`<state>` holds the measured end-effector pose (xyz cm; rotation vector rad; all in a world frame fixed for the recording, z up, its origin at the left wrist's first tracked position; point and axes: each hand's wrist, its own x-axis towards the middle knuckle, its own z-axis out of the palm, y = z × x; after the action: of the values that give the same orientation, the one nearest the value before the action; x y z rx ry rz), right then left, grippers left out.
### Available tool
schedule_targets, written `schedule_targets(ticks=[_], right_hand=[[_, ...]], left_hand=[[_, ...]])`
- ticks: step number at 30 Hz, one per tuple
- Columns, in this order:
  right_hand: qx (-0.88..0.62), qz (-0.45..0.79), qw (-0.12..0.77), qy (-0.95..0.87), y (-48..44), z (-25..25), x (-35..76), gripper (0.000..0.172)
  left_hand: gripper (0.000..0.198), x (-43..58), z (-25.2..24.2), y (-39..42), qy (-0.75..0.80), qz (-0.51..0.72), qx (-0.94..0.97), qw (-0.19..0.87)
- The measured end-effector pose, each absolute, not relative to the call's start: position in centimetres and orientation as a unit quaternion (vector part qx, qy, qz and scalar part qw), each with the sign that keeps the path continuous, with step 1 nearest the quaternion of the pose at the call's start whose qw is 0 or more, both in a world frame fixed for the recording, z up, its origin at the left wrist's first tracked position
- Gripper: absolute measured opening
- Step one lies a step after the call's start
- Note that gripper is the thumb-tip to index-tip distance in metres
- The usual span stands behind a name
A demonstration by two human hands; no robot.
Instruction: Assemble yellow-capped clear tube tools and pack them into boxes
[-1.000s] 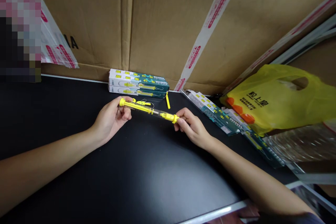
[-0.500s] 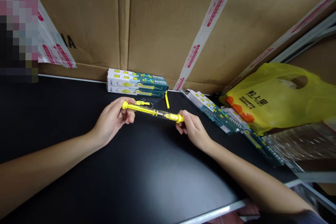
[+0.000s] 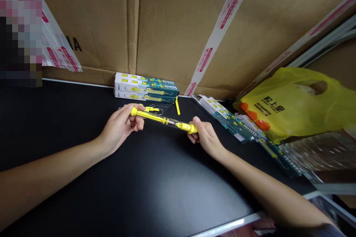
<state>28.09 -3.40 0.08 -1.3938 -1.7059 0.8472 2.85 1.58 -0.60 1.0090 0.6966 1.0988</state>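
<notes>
A yellow and clear tubular spring scale (image 3: pixel 164 120) is held between both hands above the black table, its right end slightly lower. My left hand (image 3: pixel 121 126) grips its left cap between thumb and fingers. At the other end, my right hand (image 3: pixel 205 135) pinches the yellow cap, partly covering it. Just behind the tube lie a small yellow part and a thin metal hook (image 3: pixel 155 110), half hidden by the tube and my left fingers. A short yellow stick (image 3: pixel 177 106) leans against the end of the stacked boxes.
Two printed spring scale boxes (image 3: pixel 146 88) are stacked against the cardboard wall (image 3: pixel 172 26). More flat boxes (image 3: pixel 225 118) lie to the right, beside a yellow plastic bag (image 3: pixel 294 103) and clear plastic packaging (image 3: pixel 314 152). The black table (image 3: pixel 155 185) has a pale front edge.
The yellow piece inside the right end of the tube sits slightly differently, and my right thumb has shifted a little at the cap. Both hands keep their hold; the view moved slightly.
</notes>
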Motion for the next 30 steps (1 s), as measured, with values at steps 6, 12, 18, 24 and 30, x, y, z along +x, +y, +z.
schedule_targets(ticks=[6,12,18,24,30], right_hand=[[-0.498,0.253,0.399,-0.727,-3.6,-0.2,28.6,0.023],[-0.494,0.211,0.408,-0.738,-3.5,-0.7,29.1,0.013],[-0.496,0.218,0.379,-0.750,-3.3,-0.8,29.3,0.010],[-0.495,0.228,0.356,-0.759,-3.5,-0.7,29.0,0.014],[-0.499,0.241,0.326,-0.766,-3.6,-0.5,28.8,0.021]], left_hand=[[0.026,2.7,-0.5,1.9,0.325,0.501,0.393,0.700],[0.025,2.7,-0.5,1.9,0.328,0.499,0.386,0.703],[0.025,2.8,-0.4,1.9,0.331,0.500,0.384,0.702],[0.026,2.8,-0.4,1.9,0.333,0.503,0.384,0.699],[0.027,2.9,-0.2,2.0,0.337,0.505,0.378,0.699]])
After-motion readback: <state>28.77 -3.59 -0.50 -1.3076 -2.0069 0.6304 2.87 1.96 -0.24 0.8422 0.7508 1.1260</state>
